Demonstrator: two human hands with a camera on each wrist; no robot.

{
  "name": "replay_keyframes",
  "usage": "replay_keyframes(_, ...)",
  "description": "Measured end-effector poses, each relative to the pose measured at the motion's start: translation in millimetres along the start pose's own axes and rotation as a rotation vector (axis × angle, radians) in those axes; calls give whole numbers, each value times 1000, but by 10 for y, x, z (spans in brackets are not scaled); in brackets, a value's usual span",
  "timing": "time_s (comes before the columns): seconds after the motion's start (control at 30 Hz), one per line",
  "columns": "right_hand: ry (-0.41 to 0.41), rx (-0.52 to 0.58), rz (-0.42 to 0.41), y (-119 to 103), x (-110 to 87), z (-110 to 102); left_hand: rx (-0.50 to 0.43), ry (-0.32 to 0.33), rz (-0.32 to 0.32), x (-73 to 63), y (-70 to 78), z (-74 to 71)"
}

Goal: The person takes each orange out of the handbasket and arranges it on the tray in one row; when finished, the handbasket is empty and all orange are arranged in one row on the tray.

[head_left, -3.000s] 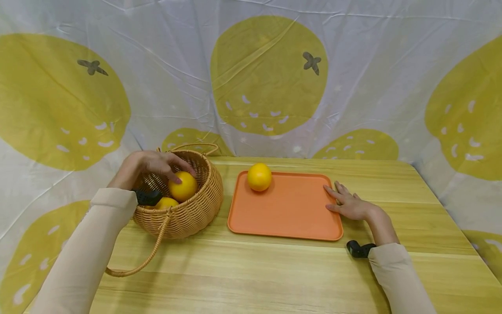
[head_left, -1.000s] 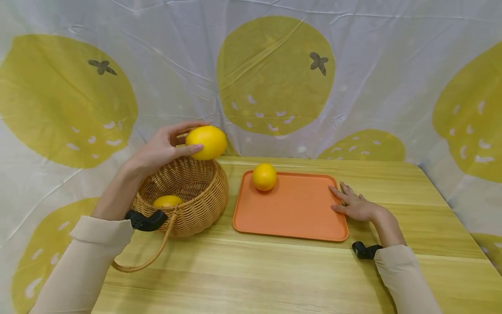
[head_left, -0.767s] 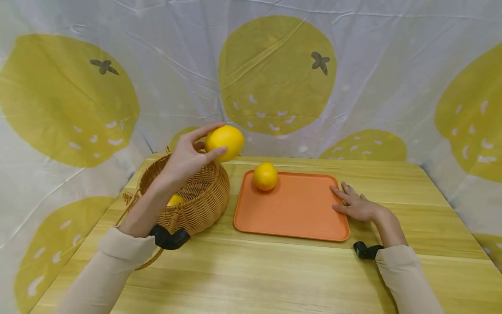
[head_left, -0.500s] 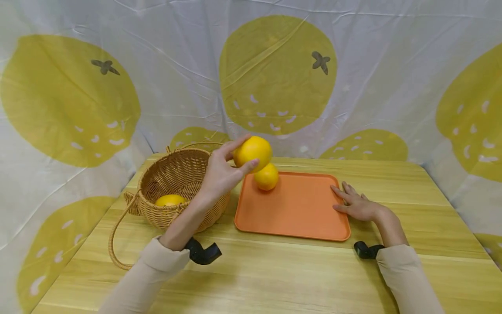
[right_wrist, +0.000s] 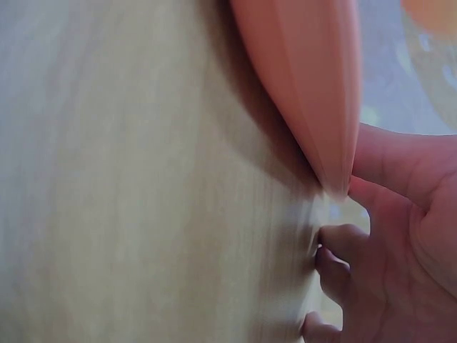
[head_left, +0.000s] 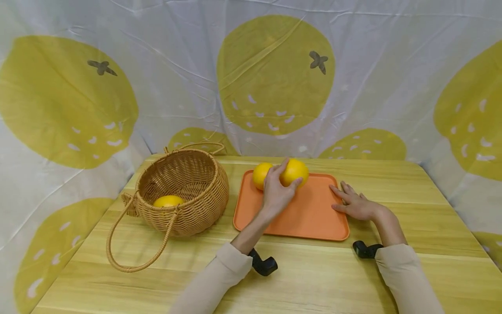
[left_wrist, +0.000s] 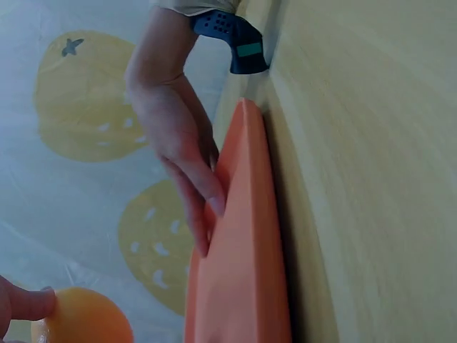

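Observation:
My left hand (head_left: pixel 277 189) grips an orange (head_left: pixel 295 172), yellow-skinned and glossy, between thumb and fingers over the back middle of the coral tray (head_left: pixel 313 226). The left wrist view catches the thumb on this orange (left_wrist: pixel 86 318) at the lower left. A second orange (head_left: pixel 260 175) sits at the tray's back left, partly covered by the left hand. My right hand (head_left: pixel 354 205) rests at the tray's right edge, fingers spread, thumb and forefinger over the rim. In the right wrist view the other fingers of the right hand (right_wrist: pixel 400 236) touch the table beside the tray (right_wrist: pixel 307 86).
A wicker basket (head_left: pixel 204 209) stands left of the tray, with another orange (head_left: pixel 168 201) inside. Its front handle (head_left: pixel 135 268) hangs down towards the table (head_left: pixel 313 279). A fruit-printed cloth (head_left: pixel 361 78) hangs behind and at both sides.
My left hand has lifted an orange out of the basket and carried it right, past the orange on the tray, then lower over the tray. The right hand stays at the tray's edge.

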State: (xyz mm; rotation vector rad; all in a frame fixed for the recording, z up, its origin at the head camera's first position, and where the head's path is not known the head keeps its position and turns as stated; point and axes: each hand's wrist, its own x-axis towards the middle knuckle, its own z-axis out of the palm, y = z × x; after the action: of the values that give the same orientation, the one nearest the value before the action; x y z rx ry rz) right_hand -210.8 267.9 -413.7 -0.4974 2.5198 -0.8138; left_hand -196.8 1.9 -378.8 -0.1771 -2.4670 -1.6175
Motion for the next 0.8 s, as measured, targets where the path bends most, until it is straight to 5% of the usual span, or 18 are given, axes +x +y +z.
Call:
replay_keyframes(0.3, 4, 16, -13, 30, -4, 2, -38, 64, -46, 137, -151, 296)
replay_keyframes(0.8, 14, 52, -34, 101, 10, 27, 59, 153, -105, 187, -377, 273)
